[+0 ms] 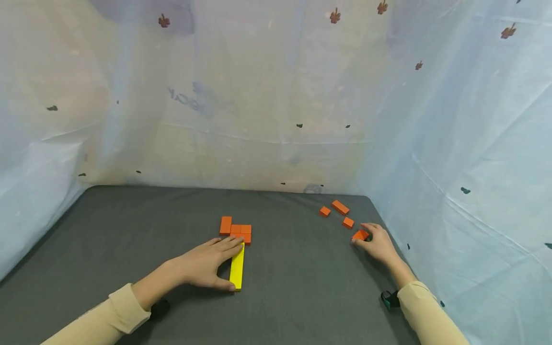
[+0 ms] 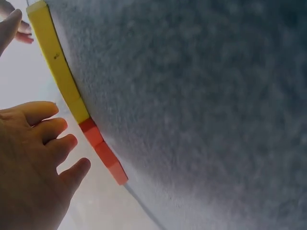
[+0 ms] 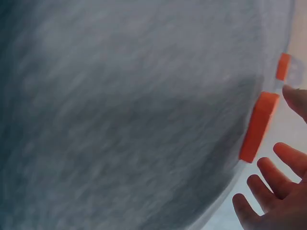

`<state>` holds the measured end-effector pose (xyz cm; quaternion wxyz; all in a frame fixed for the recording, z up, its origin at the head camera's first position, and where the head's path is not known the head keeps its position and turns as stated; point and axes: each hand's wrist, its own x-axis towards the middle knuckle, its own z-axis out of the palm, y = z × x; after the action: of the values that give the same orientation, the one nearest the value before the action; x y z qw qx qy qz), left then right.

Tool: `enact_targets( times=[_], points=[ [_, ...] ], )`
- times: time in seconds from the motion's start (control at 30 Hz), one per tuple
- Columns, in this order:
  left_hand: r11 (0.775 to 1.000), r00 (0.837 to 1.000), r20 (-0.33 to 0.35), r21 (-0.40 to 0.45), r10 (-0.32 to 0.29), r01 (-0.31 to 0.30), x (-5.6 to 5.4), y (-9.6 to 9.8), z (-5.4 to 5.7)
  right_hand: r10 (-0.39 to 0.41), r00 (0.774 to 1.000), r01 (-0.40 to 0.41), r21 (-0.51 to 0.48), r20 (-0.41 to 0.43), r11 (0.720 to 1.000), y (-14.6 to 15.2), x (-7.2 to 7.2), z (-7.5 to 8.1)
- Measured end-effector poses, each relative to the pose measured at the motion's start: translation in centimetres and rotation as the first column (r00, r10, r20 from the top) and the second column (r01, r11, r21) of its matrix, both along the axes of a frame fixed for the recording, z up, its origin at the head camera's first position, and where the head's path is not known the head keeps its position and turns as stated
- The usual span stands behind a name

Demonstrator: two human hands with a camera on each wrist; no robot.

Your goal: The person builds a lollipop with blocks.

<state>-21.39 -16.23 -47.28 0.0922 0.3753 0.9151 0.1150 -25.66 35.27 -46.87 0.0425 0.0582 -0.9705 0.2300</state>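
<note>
A long yellow block (image 1: 237, 268) lies on the grey table, its far end against a group of orange blocks (image 1: 241, 229). Over it my left hand (image 1: 204, 266) spreads, thumb by the near end and fingertips by the far end; in the left wrist view the fingers are loosely extended beside the yellow block (image 2: 55, 57). At the right, my right hand (image 1: 379, 244) reaches over a single orange block (image 1: 360, 235), thumb and index finger on either side. The right wrist view shows gaps between the fingers and the orange block (image 3: 259, 127).
Beyond the right hand lie a loose orange bar (image 1: 340, 207) and two small orange blocks, one nearer (image 1: 348, 222) and one farther left. A pale patterned sheet (image 1: 258, 96) hangs behind the table (image 1: 297, 287) and along its right side.
</note>
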Motion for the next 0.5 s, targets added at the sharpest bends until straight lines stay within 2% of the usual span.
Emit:
enact_targets(
  times=[0.27, 0.5],
  points=[
    [0.998, 0.998, -0.023, 0.007, 0.057, -0.056, -0.5, -0.6, 0.6, 0.034, 0.999, -0.034, 0.063, 0.003, 0.997, 1.2, -0.1, -1.0],
    [0.997, 0.997, -0.005, -0.002, 0.081, -0.081, -1.4, -0.8, 1.1, 0.015, 1.0, -0.016, 0.083, 0.01, 0.996, 0.9, -0.5, -1.1]
  ],
)
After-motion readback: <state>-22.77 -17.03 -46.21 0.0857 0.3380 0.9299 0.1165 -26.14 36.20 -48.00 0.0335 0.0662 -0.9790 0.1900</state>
